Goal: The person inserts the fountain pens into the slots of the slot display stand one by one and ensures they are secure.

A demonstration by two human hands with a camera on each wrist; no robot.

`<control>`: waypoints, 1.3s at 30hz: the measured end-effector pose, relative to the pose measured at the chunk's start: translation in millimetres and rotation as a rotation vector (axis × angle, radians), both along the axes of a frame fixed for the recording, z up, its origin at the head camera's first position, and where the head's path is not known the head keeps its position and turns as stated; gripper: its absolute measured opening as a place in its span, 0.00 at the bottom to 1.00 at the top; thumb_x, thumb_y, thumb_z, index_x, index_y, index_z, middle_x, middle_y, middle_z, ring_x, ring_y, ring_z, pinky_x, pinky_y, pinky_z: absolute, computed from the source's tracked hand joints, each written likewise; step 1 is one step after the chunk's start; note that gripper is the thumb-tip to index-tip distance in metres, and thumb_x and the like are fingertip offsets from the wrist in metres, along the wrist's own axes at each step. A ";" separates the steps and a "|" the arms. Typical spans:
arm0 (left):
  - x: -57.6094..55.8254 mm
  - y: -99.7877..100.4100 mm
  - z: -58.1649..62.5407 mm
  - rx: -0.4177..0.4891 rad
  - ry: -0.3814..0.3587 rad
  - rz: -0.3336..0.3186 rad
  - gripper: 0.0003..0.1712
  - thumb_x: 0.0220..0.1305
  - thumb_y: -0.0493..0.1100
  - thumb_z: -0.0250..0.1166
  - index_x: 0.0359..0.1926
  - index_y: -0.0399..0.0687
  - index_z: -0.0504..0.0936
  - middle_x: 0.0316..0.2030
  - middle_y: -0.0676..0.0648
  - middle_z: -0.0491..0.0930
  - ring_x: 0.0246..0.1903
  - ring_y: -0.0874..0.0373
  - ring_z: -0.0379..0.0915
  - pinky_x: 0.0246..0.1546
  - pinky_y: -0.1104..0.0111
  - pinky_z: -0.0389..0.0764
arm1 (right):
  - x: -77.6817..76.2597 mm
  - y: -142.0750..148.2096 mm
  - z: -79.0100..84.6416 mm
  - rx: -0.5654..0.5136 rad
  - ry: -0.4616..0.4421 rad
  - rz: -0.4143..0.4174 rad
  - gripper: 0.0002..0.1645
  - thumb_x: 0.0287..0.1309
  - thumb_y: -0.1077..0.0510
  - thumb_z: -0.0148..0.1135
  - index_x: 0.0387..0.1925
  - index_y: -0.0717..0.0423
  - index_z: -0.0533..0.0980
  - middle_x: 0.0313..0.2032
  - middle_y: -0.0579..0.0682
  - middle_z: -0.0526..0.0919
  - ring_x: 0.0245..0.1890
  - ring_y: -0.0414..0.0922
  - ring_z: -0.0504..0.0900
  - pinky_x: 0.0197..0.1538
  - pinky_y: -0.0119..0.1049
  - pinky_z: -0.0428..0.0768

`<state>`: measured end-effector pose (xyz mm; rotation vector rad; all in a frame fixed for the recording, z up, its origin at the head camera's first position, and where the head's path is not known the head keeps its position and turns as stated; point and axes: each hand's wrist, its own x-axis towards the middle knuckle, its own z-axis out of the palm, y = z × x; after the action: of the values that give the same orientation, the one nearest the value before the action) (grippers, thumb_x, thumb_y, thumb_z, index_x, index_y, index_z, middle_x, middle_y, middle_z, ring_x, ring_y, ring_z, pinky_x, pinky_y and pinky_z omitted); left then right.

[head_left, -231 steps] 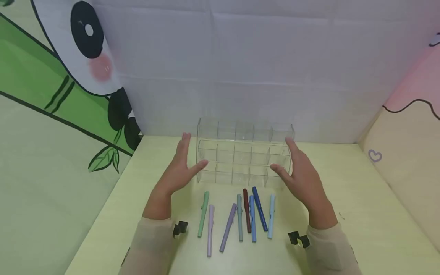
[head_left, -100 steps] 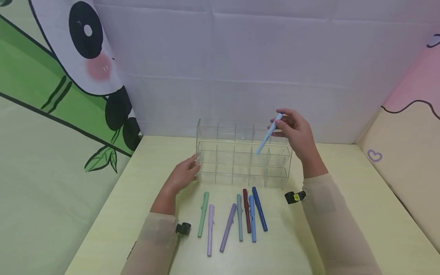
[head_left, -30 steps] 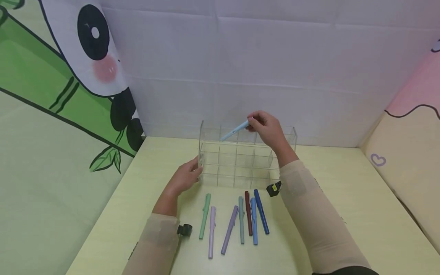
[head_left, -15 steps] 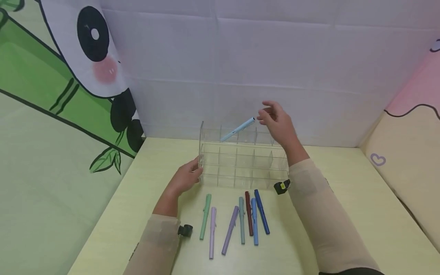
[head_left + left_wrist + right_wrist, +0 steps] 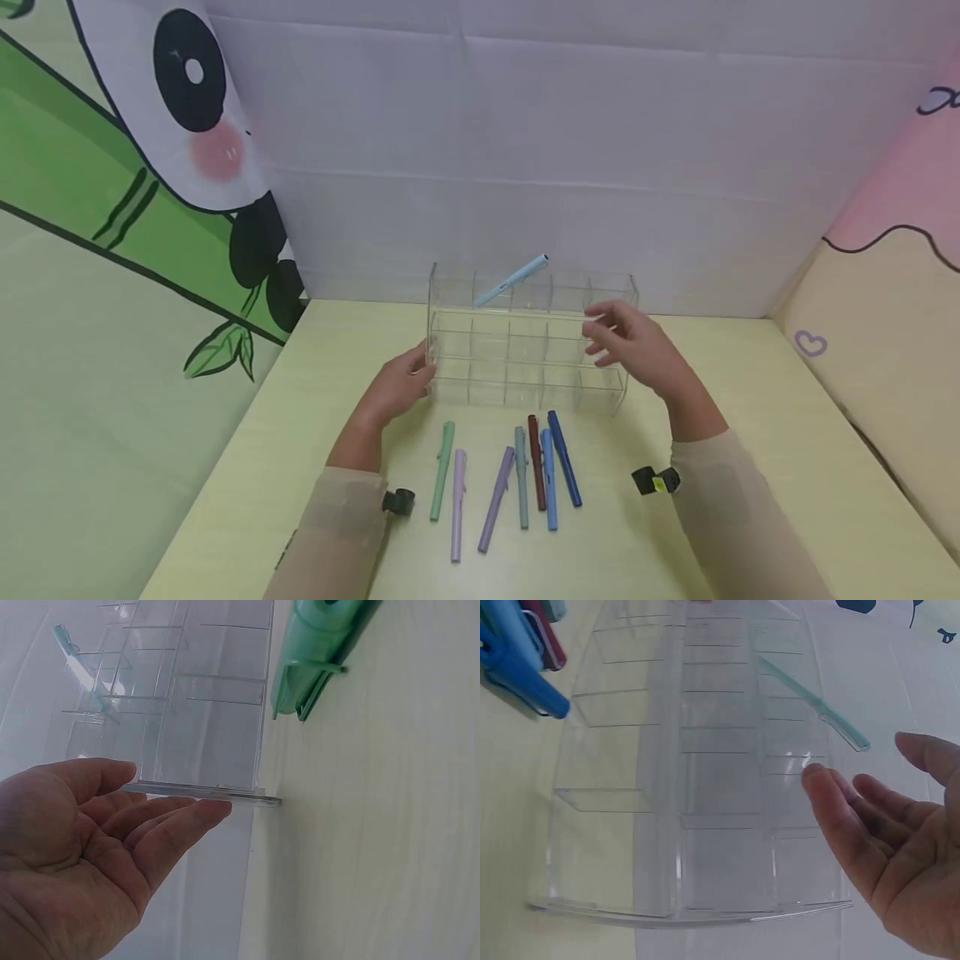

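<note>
A clear tiered pen rack (image 5: 491, 340) with several compartments stands at the back of the table. My left hand (image 5: 396, 385) holds its left side panel; in the left wrist view the thumb and fingers lie on either side of the panel (image 5: 202, 793). A light blue pen (image 5: 512, 280) leans to the right in the back row, its lower end in a left-hand compartment. My right hand (image 5: 636, 346) hovers by the rack's right end, fingers loosely bent and holding nothing. In the right wrist view the pen (image 5: 817, 705) lies apart from the fingertips.
In front of the rack lie a green pen (image 5: 442, 471), a lilac pen (image 5: 457, 506), a purple pen (image 5: 497, 500), a grey-green pen (image 5: 521, 477), a dark red pen (image 5: 536, 462), a blue pen (image 5: 550, 479) and a dark blue pen (image 5: 565, 458). A white cloth wall (image 5: 525, 125) rises behind.
My right hand lifted the light blue pen from the table's right, carried it to the back row, let go, and drew back right and down. My left hand took hold of the rack's left side.
</note>
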<state>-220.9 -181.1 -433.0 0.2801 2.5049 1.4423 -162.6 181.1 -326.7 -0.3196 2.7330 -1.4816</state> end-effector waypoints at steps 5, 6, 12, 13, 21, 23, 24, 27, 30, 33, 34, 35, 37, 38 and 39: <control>0.2 -2.1 0.8 0.006 0.000 -0.005 0.33 0.76 0.48 0.50 0.77 0.63 0.51 0.69 0.37 0.66 0.56 0.40 0.77 0.57 0.48 0.77 | 18.3 -6.4 -30.9 0.139 -0.155 0.021 0.34 0.66 0.36 0.55 0.62 0.55 0.69 0.50 0.58 0.80 0.40 0.49 0.85 0.43 0.43 0.87; 0.0 -2.3 0.5 0.011 0.004 -0.007 0.33 0.76 0.47 0.50 0.77 0.63 0.51 0.69 0.37 0.66 0.56 0.40 0.77 0.57 0.49 0.78 | 21.1 -8.6 -36.1 0.158 -0.171 0.018 0.33 0.66 0.36 0.56 0.61 0.54 0.70 0.50 0.58 0.80 0.40 0.49 0.85 0.41 0.42 0.87; -1.1 -0.3 -1.7 0.040 0.006 -0.010 0.33 0.75 0.49 0.51 0.76 0.68 0.53 0.69 0.38 0.66 0.58 0.41 0.76 0.56 0.52 0.80 | 31.3 -19.6 -62.6 0.250 -0.249 -0.026 0.26 0.66 0.41 0.58 0.57 0.53 0.73 0.48 0.54 0.82 0.37 0.50 0.85 0.36 0.41 0.86; -1.1 0.1 -1.7 0.035 0.006 -0.005 0.33 0.75 0.49 0.52 0.76 0.69 0.53 0.69 0.39 0.67 0.58 0.42 0.76 0.55 0.52 0.80 | 31.9 -21.3 -66.0 0.262 -0.260 -0.027 0.26 0.66 0.43 0.59 0.57 0.54 0.73 0.47 0.53 0.82 0.36 0.50 0.85 0.36 0.41 0.86; -1.6 -1.2 -2.0 0.010 0.013 0.001 0.33 0.75 0.49 0.51 0.77 0.65 0.52 0.68 0.38 0.67 0.55 0.40 0.78 0.56 0.49 0.79 | 32.7 -36.7 -85.6 0.357 -0.309 -0.006 0.26 0.63 0.49 0.64 0.58 0.57 0.73 0.39 0.52 0.83 0.27 0.47 0.84 0.30 0.39 0.83; -1.6 -2.1 -2.1 0.005 0.014 0.000 0.33 0.75 0.49 0.51 0.77 0.65 0.52 0.68 0.38 0.67 0.55 0.40 0.78 0.56 0.49 0.79 | 32.2 -40.8 -89.3 0.384 -0.319 -0.004 0.28 0.62 0.50 0.66 0.59 0.57 0.72 0.37 0.51 0.83 0.26 0.46 0.83 0.29 0.38 0.82; -1.6 -2.5 -2.2 0.004 0.011 0.004 0.33 0.75 0.50 0.51 0.77 0.66 0.53 0.68 0.39 0.68 0.54 0.41 0.79 0.56 0.50 0.79 | 32.0 -42.6 -91.1 0.399 -0.323 0.002 0.29 0.61 0.51 0.66 0.61 0.57 0.71 0.37 0.51 0.84 0.25 0.46 0.83 0.28 0.37 0.81; -1.9 -3.2 -2.7 -0.004 0.018 0.000 0.33 0.75 0.50 0.51 0.77 0.65 0.52 0.68 0.39 0.68 0.54 0.41 0.79 0.55 0.50 0.79 | 32.3 -46.6 -95.4 0.431 -0.332 0.013 0.34 0.60 0.53 0.67 0.65 0.58 0.68 0.35 0.50 0.83 0.23 0.45 0.81 0.26 0.36 0.80; -1.9 -3.6 -3.4 -0.001 0.018 0.000 0.33 0.75 0.51 0.51 0.77 0.66 0.53 0.68 0.39 0.68 0.54 0.41 0.79 0.55 0.50 0.79 | 33.2 -49.7 -98.0 0.460 -0.328 0.027 0.37 0.60 0.55 0.68 0.68 0.59 0.65 0.33 0.50 0.82 0.21 0.45 0.81 0.25 0.36 0.78; -2.1 -3.8 -4.5 0.004 0.021 -0.005 0.33 0.75 0.50 0.51 0.77 0.65 0.53 0.68 0.38 0.68 0.53 0.40 0.79 0.56 0.49 0.79 | 33.3 -52.4 -100.4 0.483 -0.323 0.033 0.38 0.59 0.56 0.68 0.68 0.60 0.65 0.32 0.50 0.79 0.20 0.44 0.80 0.24 0.35 0.78; -2.1 -3.5 -4.4 0.006 0.018 -0.001 0.33 0.75 0.49 0.52 0.77 0.66 0.53 0.68 0.39 0.68 0.53 0.40 0.79 0.56 0.48 0.78 | 33.2 -53.2 -100.7 0.489 -0.322 0.032 0.38 0.59 0.56 0.68 0.68 0.60 0.65 0.33 0.51 0.79 0.19 0.44 0.80 0.23 0.35 0.78; -2.1 -3.2 -4.4 0.006 0.014 0.003 0.33 0.75 0.49 0.52 0.77 0.67 0.53 0.68 0.39 0.68 0.53 0.40 0.80 0.56 0.48 0.78 | 32.9 -53.9 -101.7 0.495 -0.322 0.028 0.39 0.58 0.57 0.69 0.68 0.60 0.65 0.34 0.52 0.78 0.19 0.44 0.79 0.23 0.35 0.78; -2.0 -2.4 -4.1 0.008 0.016 0.000 0.33 0.75 0.49 0.52 0.77 0.67 0.53 0.68 0.39 0.68 0.53 0.40 0.79 0.57 0.47 0.77 | 32.5 -54.9 -103.2 0.505 -0.320 0.028 0.40 0.57 0.57 0.69 0.68 0.61 0.65 0.38 0.54 0.77 0.19 0.43 0.79 0.22 0.34 0.77; -1.9 -1.9 -3.7 0.009 0.015 0.001 0.33 0.75 0.49 0.52 0.77 0.66 0.53 0.68 0.39 0.68 0.53 0.40 0.79 0.57 0.46 0.77 | 32.2 -55.2 -103.6 0.504 -0.326 0.026 0.40 0.57 0.58 0.70 0.69 0.61 0.64 0.39 0.54 0.76 0.20 0.43 0.79 0.22 0.34 0.78; -1.7 -1.4 -3.2 0.009 0.014 0.002 0.33 0.75 0.49 0.52 0.77 0.66 0.53 0.68 0.39 0.68 0.53 0.40 0.80 0.57 0.46 0.77 | 32.3 -55.4 -103.9 0.506 -0.329 0.026 0.41 0.57 0.58 0.70 0.69 0.61 0.64 0.40 0.55 0.76 0.20 0.43 0.79 0.21 0.34 0.78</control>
<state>-222.7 -182.5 -436.2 0.2908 2.5112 1.4574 -130.4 125.8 -430.6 -0.0849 2.6842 -0.7091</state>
